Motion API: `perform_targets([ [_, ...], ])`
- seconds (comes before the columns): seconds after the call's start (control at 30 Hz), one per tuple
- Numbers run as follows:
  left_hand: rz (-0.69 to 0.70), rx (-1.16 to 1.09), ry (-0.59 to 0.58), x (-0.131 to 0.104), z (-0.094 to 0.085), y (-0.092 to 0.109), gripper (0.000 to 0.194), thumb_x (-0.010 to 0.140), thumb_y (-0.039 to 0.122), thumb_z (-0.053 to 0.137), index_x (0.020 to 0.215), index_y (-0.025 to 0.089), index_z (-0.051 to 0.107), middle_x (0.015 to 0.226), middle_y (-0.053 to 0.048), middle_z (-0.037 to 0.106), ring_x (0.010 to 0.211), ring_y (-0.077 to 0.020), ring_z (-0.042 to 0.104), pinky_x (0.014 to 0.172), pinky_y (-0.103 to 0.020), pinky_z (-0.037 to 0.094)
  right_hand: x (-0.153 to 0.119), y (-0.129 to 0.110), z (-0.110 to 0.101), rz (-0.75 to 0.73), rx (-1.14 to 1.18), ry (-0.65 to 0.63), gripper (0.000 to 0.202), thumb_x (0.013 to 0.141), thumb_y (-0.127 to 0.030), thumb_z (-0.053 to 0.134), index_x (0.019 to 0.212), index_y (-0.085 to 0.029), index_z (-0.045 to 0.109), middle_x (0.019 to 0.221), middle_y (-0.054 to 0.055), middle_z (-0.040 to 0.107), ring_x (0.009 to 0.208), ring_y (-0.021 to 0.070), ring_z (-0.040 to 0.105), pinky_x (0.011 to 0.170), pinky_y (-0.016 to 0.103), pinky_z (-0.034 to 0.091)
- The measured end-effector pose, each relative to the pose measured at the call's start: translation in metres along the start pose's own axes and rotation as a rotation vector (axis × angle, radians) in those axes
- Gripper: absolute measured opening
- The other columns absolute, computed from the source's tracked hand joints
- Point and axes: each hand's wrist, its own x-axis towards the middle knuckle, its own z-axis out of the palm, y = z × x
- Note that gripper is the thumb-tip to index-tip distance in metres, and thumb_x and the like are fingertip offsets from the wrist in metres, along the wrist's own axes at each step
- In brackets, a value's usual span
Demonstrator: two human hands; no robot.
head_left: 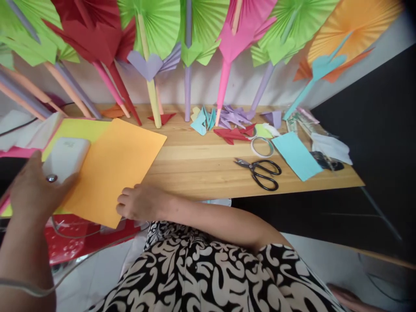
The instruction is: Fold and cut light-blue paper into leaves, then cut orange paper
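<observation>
Black scissors [260, 172] are lying on the wooden table [201, 169] near a tape ring [261, 147] and a blue paper [296, 155]. Big paper fans [156, 26] are leaning on the wall.

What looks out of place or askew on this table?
The orange sheet lies askew, its near corner hanging past the table edge under the right hand. Paper scraps are scattered at the back.

right hand [138, 203] gripping orange paper [115, 171], scissors [261, 171]
</observation>
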Motion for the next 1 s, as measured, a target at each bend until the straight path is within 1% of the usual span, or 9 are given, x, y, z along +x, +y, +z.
perform_targets([
  [0.07,-0.103,-0.006,0.008,-0.002,-0.005,0.012,0.102,0.074,0.055,0.063,0.155,0.010,0.020,0.152,-0.024,0.040,0.134,-0.0469,0.045,0.107,-0.060,0.040,0.002,-0.001,0.002,-0.011,-0.014,0.055,0.027,0.101,-0.012,0.039,0.105,-0.015,0.065,0.106,0.007,0.065,0.101,0.0213,0.055,0.070,0.033,0.040],
  [0.17,-0.142,-0.031,0.002,-0.004,-0.010,0.021,0.104,0.073,0.055,0.065,0.154,0.007,0.021,0.147,-0.025,0.046,0.131,-0.0472,0.048,0.106,-0.060,0.042,0.008,-0.004,0.006,-0.014,-0.015,0.096,0.027,0.101,-0.012,0.039,0.106,-0.016,0.065,0.107,0.007,0.065,0.101,0.0212,0.055,0.067,0.032,0.040],
  [0.27,-0.147,-0.050,0.001,-0.004,-0.011,0.019,0.105,0.073,0.057,0.066,0.155,0.009,0.020,0.146,-0.025,0.048,0.128,-0.0472,0.051,0.103,-0.060,0.044,0.012,-0.004,0.006,-0.026,0.014,0.041,0.027,0.101,-0.012,0.039,0.099,-0.014,0.066,0.103,0.008,0.067,0.099,0.0220,0.056,0.066,0.033,0.040],
  [0.4,-0.181,-0.072,-0.022,-0.002,-0.012,0.012,0.105,0.074,0.060,0.066,0.155,0.013,0.019,0.145,-0.023,0.049,0.126,-0.0454,0.054,0.103,-0.059,0.044,0.011,-0.003,-0.003,-0.033,0.016,-0.010,0.027,0.100,-0.011,0.038,0.101,-0.014,0.065,0.100,0.009,0.069,0.093,0.0212,0.059,0.064,0.032,0.040],
  [0.63,-0.211,-0.117,-0.022,0.000,-0.015,0.007,0.107,0.072,0.062,0.069,0.156,0.019,0.018,0.147,-0.020,0.048,0.129,-0.0455,0.052,0.106,-0.060,0.042,0.011,0.000,0.004,0.020,0.000,0.085,0.031,0.103,-0.009,0.031,0.102,-0.015,0.061,0.100,0.006,0.067,0.098,0.0183,0.056,0.063,0.029,0.035],
  [0.73,-0.208,-0.126,-0.021,0.000,-0.013,0.005,0.105,0.074,0.063,0.066,0.156,0.019,0.019,0.148,-0.019,0.048,0.130,-0.0444,0.051,0.107,-0.058,0.041,0.009,0.007,0.010,0.038,0.043,0.098,0.026,0.106,-0.022,0.035,0.099,-0.017,0.059,0.096,0.005,0.066,0.097,0.0173,0.055,0.060,0.029,0.031],
  [0.8,-0.211,-0.131,-0.026,0.000,-0.011,0.004,0.104,0.074,0.062,0.066,0.156,0.019,0.019,0.148,-0.019,0.048,0.128,-0.0433,0.053,0.107,-0.057,0.042,0.001,0.014,0.011,0.061,0.102,0.120,0.031,0.105,-0.038,0.038,0.095,-0.018,0.059,0.092,0.004,0.066,0.095,0.0162,0.056,0.059,0.029,0.029],
  [0.87,-0.201,-0.121,-0.031,-0.001,-0.009,0.004,0.104,0.073,0.061,0.067,0.156,0.016,0.020,0.148,-0.020,0.048,0.126,-0.0425,0.055,0.106,-0.057,0.043,-0.015,0.021,0.008,0.116,0.163,0.174,0.036,0.103,-0.046,0.040,0.091,-0.019,0.060,0.089,0.003,0.067,0.092,0.0149,0.058,0.060,0.028,0.031],
  [1.0,-0.128,-0.049,-0.021,0.001,-0.006,0.004,0.100,0.075,0.058,0.063,0.154,0.011,0.024,0.152,-0.022,0.041,0.132,-0.0440,0.048,0.107,-0.058,0.041,-0.075,0.026,-0.004,0.275,0.284,0.373,0.024,0.101,-0.036,0.048,0.092,-0.019,0.064,0.091,0.003,0.071,0.087,0.0135,0.063,0.071,0.026,0.043],
])
